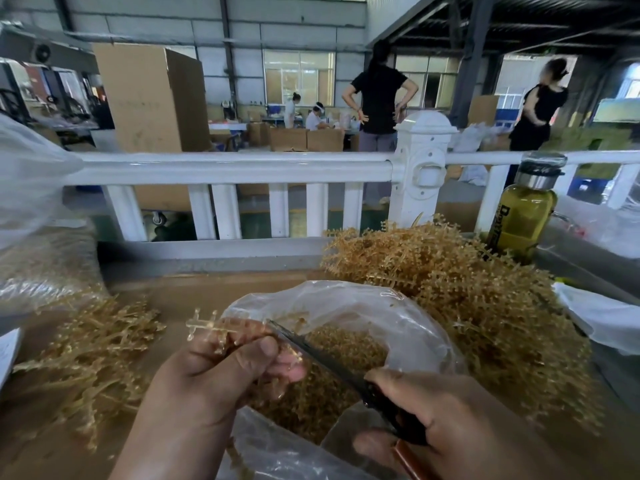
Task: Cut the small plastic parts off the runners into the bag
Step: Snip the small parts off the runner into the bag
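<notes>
Nearest us, our right hand (443, 420) grips the scissors (332, 362), whose blades reach the runner (211, 327) that our left hand (214, 372) pinches over the near bag (381, 317) of cut parts (346, 348); cutting seems mid-way, and the next snip needs the blades at a stem.

white railing (221, 168), windowed warehouse wall (298, 29)

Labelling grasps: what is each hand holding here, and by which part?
Left hand pinches a runner between thumb and fingers, one end sticking out. Right hand grips scissors by the handles, blades at the runner over the bag.
</notes>
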Demonstrator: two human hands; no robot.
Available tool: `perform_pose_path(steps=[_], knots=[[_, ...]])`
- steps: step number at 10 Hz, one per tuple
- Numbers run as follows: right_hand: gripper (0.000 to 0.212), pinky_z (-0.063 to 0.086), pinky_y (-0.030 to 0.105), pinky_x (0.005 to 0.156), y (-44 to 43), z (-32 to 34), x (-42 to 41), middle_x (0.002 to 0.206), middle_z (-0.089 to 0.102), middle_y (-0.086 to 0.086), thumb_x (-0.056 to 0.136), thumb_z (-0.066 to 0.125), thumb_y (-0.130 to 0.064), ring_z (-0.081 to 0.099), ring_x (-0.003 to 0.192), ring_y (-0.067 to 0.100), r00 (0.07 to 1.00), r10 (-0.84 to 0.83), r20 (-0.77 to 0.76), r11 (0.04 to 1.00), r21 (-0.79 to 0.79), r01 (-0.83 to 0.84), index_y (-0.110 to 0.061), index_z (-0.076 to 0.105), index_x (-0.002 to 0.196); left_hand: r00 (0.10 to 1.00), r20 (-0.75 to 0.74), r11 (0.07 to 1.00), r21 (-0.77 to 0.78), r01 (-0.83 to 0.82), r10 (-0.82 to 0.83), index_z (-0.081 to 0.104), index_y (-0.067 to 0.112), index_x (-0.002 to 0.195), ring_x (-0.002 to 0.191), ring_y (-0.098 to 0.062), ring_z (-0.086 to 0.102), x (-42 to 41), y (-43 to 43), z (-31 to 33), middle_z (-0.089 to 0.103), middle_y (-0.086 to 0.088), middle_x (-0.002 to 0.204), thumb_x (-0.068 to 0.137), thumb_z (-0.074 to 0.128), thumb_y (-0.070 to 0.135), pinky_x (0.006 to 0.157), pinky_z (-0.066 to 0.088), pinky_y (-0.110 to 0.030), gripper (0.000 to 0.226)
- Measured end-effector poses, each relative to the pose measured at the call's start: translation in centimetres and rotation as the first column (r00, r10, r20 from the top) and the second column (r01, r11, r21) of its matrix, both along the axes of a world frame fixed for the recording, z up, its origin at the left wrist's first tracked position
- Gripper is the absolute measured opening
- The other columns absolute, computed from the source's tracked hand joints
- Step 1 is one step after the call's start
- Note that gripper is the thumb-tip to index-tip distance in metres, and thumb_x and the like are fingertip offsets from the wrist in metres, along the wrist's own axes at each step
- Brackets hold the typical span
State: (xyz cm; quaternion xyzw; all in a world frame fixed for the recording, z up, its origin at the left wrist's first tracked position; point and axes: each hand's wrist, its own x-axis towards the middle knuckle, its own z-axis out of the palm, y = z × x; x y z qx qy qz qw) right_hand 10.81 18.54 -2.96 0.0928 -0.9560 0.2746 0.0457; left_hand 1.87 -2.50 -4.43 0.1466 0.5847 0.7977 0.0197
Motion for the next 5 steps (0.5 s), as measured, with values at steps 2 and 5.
perform_pose_path(steps=[2, 5], knots=[[0.024, 0.036, 0.012, 0.101, 0.2, -0.8, -0.2, 0.106, 0.053, -0.048, 0.072, 0.051, -0.080, 0.050, 0.112, -0.016, 1.000, -0.006, 0.016, 0.998, -0.059, 0.007, -0.071, 0.056, 0.094, 0.999, 0.010, 0.999, 0.037, -0.039, 0.038, 0.076, 0.004, 0.070, 0.059, -0.041, 0.072, 0.2, 0.3, 0.2, 0.069, -0.033, 0.071, 0.053, 0.086, 0.020, 0.043, 0.053, -0.029, 0.025], [0.102, 0.030, 0.002, 0.097, -0.2, 0.3, 0.2, 0.139, 0.050, -0.014, 0.042, 0.050, -0.101, 0.048, 0.122, -0.004, 0.985, -0.172, -0.016, 0.958, -0.235, 0.163, -0.033, 0.072, 0.115, 0.998, 0.055, 0.997, 0.067, -0.041, 0.037, 0.069, -0.013, 0.083, 0.054, -0.042, 0.069, 0.4, 0.5, 0.3, 0.066, -0.038, 0.070, 0.049, 0.086, 0.016, 0.039, 0.051, -0.030, 0.048]])
